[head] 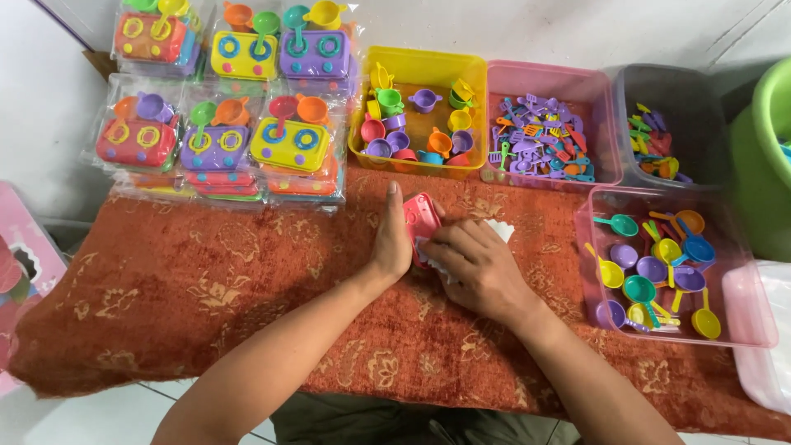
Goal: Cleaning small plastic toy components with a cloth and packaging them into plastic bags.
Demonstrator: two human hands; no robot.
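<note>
Centrally, the left hand (393,239) is pressing its flat, straight-fingered grip against the side of a pink toy stove (421,221), which is standing on edge on the rust-red patterned tabletop (206,280). The right hand (476,265) is curling its grip around crinkled clear wrapping (498,230) touching the stove. Above, a yellow bin (428,70) is holding toy pots; packaged sets (218,136) are filling the upper left.
</note>
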